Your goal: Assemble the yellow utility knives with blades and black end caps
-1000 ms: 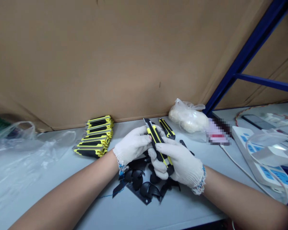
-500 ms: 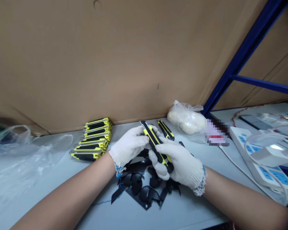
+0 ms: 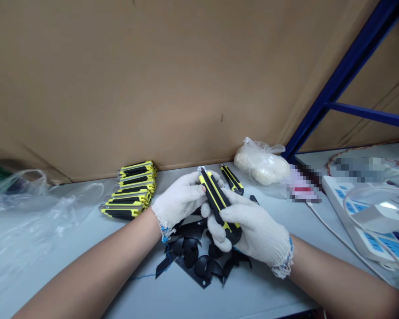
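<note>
Both hands wear white knit gloves and hold one black and yellow utility knife between them. My left hand is closed around its front end, near the metal tip. My right hand grips the rear part of the handle, thumb along the side. Beneath the hands lie several black plastic pieces, curved and flat, partly hidden by the gloves. Another utility knife rests on the table just behind. To the left, a stacked row of similar knives lies side by side.
A clear plastic bag spreads over the left of the table. At the back right sits a tied bag with pale contents. A white power strip with cables lies far right, beside a blue metal frame. A cardboard wall stands behind.
The knife has turned slightly in my hands, so its tip is more upright and its black side faces me more. The view has shifted a little.
</note>
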`<state>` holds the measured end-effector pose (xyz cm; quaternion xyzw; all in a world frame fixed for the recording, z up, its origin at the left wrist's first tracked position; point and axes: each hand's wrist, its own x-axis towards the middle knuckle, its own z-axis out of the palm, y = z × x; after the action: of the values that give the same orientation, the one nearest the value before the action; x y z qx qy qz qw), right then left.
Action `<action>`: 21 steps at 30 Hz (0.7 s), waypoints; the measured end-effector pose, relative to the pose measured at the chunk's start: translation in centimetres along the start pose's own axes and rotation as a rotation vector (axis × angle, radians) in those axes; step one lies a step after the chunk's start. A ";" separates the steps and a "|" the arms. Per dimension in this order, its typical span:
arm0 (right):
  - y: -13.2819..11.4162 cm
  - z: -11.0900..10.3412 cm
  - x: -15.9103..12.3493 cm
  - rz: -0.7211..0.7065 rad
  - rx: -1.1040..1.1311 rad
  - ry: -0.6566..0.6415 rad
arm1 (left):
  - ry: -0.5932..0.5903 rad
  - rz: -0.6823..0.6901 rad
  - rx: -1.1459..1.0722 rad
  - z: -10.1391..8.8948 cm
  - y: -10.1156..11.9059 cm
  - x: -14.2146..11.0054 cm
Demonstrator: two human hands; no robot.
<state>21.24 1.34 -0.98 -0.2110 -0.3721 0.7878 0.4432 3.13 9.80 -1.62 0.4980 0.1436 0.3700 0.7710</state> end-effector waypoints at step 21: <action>1.2 0.1 0.3 0.063 -0.347 0.345 | 0.226 0.174 0.089 0.7 0.1 0.7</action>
<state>20.39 1.13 -1.86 -0.4269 -0.4137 0.6779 0.4324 4.02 9.85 -1.09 0.4973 0.2021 0.4824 0.6921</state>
